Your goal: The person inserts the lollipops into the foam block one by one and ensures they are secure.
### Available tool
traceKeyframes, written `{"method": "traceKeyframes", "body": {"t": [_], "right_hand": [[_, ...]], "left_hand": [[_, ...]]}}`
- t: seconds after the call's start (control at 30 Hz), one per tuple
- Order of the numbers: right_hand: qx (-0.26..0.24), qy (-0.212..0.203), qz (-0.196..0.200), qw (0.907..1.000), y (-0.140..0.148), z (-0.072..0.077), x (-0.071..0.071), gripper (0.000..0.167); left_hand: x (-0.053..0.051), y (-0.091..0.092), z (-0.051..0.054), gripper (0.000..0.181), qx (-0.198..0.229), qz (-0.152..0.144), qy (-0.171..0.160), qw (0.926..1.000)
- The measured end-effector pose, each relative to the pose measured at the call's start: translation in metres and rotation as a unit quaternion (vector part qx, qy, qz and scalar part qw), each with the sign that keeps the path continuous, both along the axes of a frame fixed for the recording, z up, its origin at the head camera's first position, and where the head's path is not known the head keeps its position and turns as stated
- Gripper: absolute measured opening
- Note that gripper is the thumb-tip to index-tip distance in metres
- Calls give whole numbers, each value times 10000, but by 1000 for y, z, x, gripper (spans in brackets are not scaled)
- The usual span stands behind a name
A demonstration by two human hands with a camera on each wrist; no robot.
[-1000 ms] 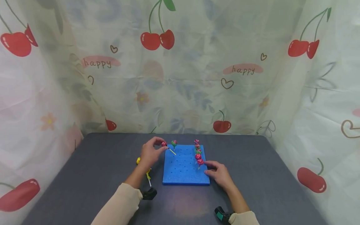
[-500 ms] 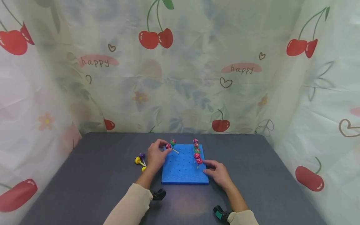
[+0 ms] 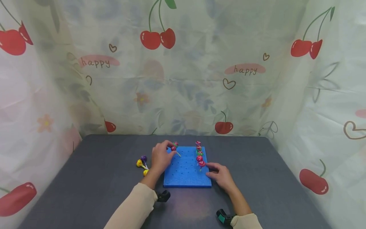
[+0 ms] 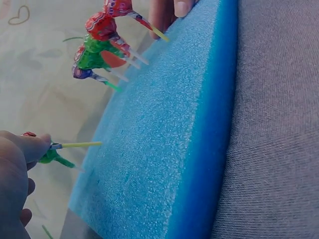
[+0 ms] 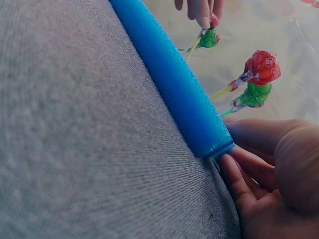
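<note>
My left hand (image 3: 160, 158) pinches a red-wrapped lollipop (image 3: 173, 148) by its head, just above the left back part of a blue foam board (image 3: 187, 181). The lollipop's yellow stick (image 4: 82, 144) points at the board and is tilted; whether its tip touches cannot be told. Close behind it stands a green-wrapped lollipop (image 4: 62, 159), partly hidden by the hand in the head view. My right hand (image 3: 223, 176) rests against the board's right edge with thumb and fingers apart, beside the nearest red lollipop (image 3: 201, 164) of an upright row along that side.
Left of the board, yellow lollipops (image 3: 139, 163) and a purple lollipop (image 3: 144, 158) lie on the dark grey table (image 3: 100, 178). Several small holes dot the board. A printed curtain (image 3: 186, 79) encloses the table's back and sides.
My left hand has moved right, carrying the red lollipop over the board close to the green one. The loose lollipops on the left have come into fuller view. My right hand stays at the board's edge.
</note>
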State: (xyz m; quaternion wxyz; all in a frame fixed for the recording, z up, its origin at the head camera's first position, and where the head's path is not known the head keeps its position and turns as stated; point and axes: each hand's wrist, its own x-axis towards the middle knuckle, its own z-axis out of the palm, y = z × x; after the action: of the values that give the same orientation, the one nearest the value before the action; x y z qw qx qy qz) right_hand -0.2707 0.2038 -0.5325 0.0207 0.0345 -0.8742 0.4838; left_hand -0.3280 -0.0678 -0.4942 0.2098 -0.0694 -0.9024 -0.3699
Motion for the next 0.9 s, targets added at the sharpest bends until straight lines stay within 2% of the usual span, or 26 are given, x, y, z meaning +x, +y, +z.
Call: {"method": "traceKeyframes", "body": {"t": [0.27,0.43,0.6,0.73,0.9], "right_hand": [[20,41,15,10000,0,1,0,35],[24,46,22,10000,1,0,0,35],[46,66,15,10000,2,-1,-1,35],[12,68,39,10000,2,0,-1,35],[-21,72,57,10000,2,0,0,34]], "left_hand": [[-4,4,3,21,-757,-224,488,9957],[-5,9,9,18,-1212,-322,807,9888],[-5,14,14,19,-1618,-272,1098,9803],[-6,17,15,20,-1722,-226,1124,9784],[-7,18,13,18,-1526,-269,821,9845]]}}
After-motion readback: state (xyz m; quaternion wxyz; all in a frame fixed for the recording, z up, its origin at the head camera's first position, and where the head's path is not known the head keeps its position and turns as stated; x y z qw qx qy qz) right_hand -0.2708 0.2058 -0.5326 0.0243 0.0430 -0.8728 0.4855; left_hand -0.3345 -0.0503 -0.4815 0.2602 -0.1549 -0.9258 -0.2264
